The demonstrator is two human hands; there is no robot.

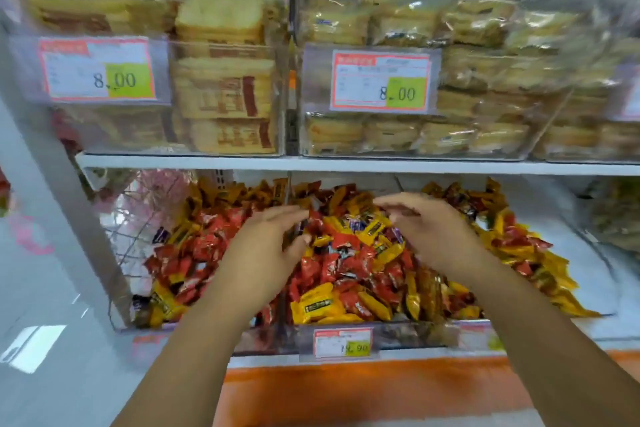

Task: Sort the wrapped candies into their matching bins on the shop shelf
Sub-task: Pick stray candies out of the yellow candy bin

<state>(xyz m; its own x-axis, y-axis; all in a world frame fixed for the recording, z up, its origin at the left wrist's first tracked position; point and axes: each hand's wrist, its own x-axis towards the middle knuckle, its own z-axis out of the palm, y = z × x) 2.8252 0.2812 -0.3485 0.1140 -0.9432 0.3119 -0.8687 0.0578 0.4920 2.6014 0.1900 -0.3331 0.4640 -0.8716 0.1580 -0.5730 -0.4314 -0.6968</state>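
Fingers (277, 217) of the left hand (263, 256) and of the right hand (433, 232), at its 3 o'clock, are held released, loosely curved, gripping nothing. Red and yellow wrapped candies (346, 274) are heaped beneath them in the shelf bins (415, 333).

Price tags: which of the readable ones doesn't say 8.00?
The lower tag, on the front of the middle candy bin, which ends in .90. The upper left tag and upper right tag both read 8.00.

Price tags on the bins
Left upper tag (97, 69) and right upper tag (381, 83) read 8.00; the candy bin (415, 336) tag (343, 342), blurred, seems 19.90.
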